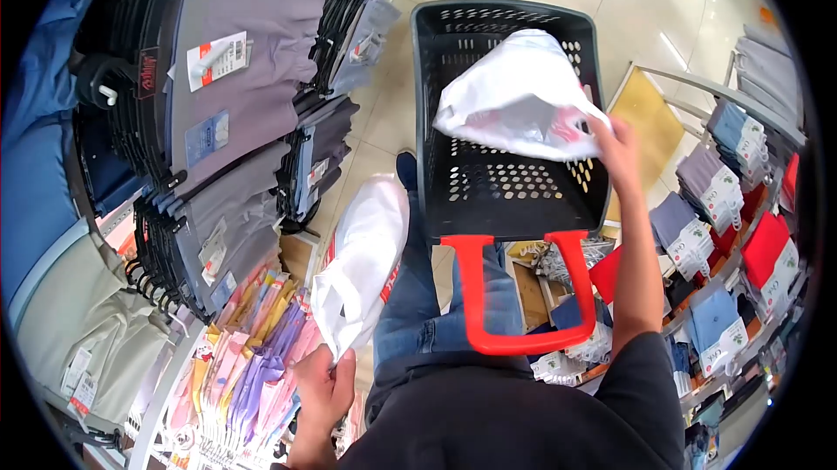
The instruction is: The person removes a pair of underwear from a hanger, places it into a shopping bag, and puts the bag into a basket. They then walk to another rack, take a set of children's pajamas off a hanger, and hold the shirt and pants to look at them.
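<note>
Plainly, we find our two hands busy on either side of the black basket [510, 219], each with a soft white bag. Our left hand [324, 387] pinches the handle end of the left-hand bag [375, 224] between thumb and fingers; the bag trails beside the basket on its left, near our leg, and we take that high pinch to let the bag's own weight draw it down. Our right hand [617, 149] reaches over the basket's right rim and grasps the edge of the other bag [516, 78], which lies inside the basket towards its far end. Its mouth gapes towards us, seemingly because that edge is drawn aside; something pink and white shows there, too unclear for us to name. The red handle [478, 296] extends from the basket's near edge towards our body, probably hinged so as to leave the opening free. Left of the basket we see grey trousers [253, 43] crowding on hangers, likely so that their tags face the aisle; right of it, folded garments [717, 330] sit in tiers, their white labels outward, presumably for easy reading.
</note>
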### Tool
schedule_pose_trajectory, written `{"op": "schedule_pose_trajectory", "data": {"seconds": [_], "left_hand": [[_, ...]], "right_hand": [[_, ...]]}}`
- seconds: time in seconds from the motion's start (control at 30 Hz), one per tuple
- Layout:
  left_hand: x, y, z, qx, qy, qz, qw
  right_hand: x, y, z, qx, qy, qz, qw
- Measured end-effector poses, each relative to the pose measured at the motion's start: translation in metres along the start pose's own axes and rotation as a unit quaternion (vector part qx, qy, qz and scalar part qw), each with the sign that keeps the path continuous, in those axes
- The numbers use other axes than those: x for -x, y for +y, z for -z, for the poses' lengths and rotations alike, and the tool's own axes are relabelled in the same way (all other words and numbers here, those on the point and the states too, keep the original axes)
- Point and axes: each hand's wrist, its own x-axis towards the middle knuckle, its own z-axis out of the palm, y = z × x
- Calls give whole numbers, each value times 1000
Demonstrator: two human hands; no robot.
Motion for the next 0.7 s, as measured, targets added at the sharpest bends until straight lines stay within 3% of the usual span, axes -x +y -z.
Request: {"op": "schedule_pose_trajectory", "data": {"seconds": [0.13,0.2,0.27,0.37,0.47,0.5,0.57,0.67,0.7], "left_hand": [[-4,65,17,22,-13,-86,996],[-18,94,14,54,-48,-166,983],[-36,112,5,48,-72,-191,978],[-78,138,-29,86,-57,-221,970],[-133,151,-76,145,-84,-223,960],[-147,158,-94,201,-113,-196,953],[-177,173,-128,227,-96,-235,940],[-205,204,-146,73,-68,-340,935],[-211,212,-152,75,-68,-336,936]], "right_hand": [[80,21,114,-235,67,-55,968],[121,11,136,-350,212,-115,905],[154,48,177,-476,125,-49,869],[182,64,196,-509,45,10,860],[194,74,190,-468,106,-28,877],[193,70,184,-446,63,8,893],[196,72,181,-448,65,15,892],[202,60,171,-425,81,9,902],[202,57,169,-434,64,24,899]]}}
